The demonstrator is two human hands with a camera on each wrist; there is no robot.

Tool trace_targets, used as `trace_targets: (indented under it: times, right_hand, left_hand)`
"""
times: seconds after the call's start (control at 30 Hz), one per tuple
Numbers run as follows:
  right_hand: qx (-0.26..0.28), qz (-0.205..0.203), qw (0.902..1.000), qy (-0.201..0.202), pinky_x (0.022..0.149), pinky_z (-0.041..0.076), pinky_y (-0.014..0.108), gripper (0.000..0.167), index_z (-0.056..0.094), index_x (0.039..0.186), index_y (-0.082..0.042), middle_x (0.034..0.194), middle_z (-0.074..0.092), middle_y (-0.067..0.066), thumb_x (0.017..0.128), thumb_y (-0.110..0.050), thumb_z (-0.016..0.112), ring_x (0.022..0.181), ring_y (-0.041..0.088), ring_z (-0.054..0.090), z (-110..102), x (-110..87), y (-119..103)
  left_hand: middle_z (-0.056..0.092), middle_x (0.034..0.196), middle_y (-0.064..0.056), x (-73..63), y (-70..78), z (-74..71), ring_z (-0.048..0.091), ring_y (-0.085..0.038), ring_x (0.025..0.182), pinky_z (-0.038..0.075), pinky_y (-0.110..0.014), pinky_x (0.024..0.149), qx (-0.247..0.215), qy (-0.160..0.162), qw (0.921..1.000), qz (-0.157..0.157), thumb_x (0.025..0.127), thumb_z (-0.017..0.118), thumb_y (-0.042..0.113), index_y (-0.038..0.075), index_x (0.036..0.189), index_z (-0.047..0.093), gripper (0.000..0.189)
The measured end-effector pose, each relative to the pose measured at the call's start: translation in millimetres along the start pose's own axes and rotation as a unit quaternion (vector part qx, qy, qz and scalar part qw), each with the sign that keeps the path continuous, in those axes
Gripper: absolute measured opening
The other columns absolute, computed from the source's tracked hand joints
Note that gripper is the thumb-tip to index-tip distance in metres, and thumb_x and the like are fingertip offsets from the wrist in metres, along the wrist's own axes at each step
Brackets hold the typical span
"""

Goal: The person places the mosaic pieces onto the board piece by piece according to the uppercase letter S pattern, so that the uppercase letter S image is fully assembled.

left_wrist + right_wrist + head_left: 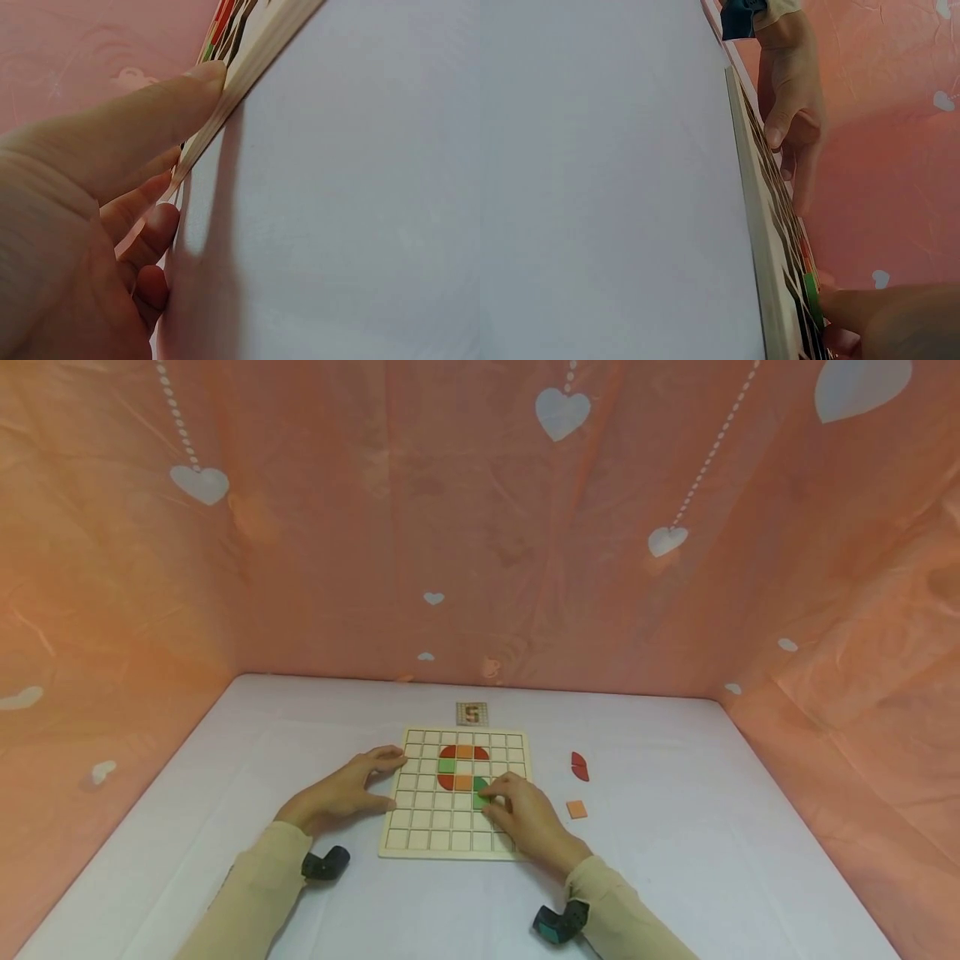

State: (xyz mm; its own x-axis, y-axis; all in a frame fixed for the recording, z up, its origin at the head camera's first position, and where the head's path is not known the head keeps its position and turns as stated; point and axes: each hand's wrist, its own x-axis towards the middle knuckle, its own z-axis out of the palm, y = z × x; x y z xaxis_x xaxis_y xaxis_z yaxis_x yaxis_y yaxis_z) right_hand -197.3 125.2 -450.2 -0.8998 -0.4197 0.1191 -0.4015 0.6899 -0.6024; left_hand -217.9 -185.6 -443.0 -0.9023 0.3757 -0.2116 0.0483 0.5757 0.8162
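Observation:
A wooden grid board (420, 818) lies flat on the table. My left hand (352, 785) rests at its left edge, thumb and fingertips touching the rim with the fingers fairly straight. Over the lower right of the pattern, my right hand (528, 818) pinches a light green square tile (481, 802) at a cell, between thumb and index finger. Just above that tile is a dark green rounded tile (479, 783), partly covered by the fingertips. Red rounded tiles (447, 752), orange square tiles (465, 752) and another green square (447, 766) fill cells nearby.
A small pattern card (472, 714) lies behind the board. To the right on the white table (675, 827) are two red rounded tiles (579, 767) and an orange square (577, 810). An orange curtain with hearts (480, 527) surrounds the table's back and sides.

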Motion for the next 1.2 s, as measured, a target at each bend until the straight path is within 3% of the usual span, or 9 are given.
trace_targets:
  times: [0.33, 0.83, 1.2]
  right_hand:
    - [0.000, -0.006, 1.0000, -0.004, 0.067, 0.038, 0.022, 0.018, 0.077, 0.111, -0.014, 0.106, 0.067, -0.003, 0.094, -0.018, 0.071, 0.079, 0.009, 0.049, -2.7, -1.4, -0.9]
    - [-0.007, -0.001, 0.9992, 0.039, 0.065, 0.040, 0.020, 0.017, 0.077, 0.108, -0.013, 0.106, 0.070, -0.001, 0.092, -0.014, 0.071, 0.074, 0.006, 0.049, 4.4, 0.1, -0.1]
    - [0.012, 0.018, 0.9997, 0.009, 0.064, 0.041, 0.021, 0.021, 0.075, 0.114, -0.015, 0.104, 0.066, -0.007, 0.095, -0.024, 0.070, 0.078, 0.009, 0.051, 0.5, -1.7, 0.2]
  left_hand:
    - [0.016, 0.171, -0.011, -0.8, -0.1, 0.8, 0.006, -0.043, 0.157, 0.014, -0.063, 0.125, -0.005, 0.002, 1.0000, -0.005, 0.085, 0.079, 0.015, 0.011, 0.155, 0.041, 0.079]
    - [0.018, 0.170, -0.012, -1.5, 1.9, -0.5, 0.007, -0.043, 0.157, 0.014, -0.063, 0.125, -0.009, -0.004, 0.9999, 0.004, 0.086, 0.078, 0.013, 0.008, 0.155, 0.040, 0.079]
    - [0.019, 0.170, -0.010, -0.4, 0.4, -0.1, 0.007, -0.043, 0.157, 0.014, -0.064, 0.125, -0.006, -0.002, 1.0000, 0.000, 0.086, 0.079, 0.013, 0.010, 0.155, 0.041, 0.079]
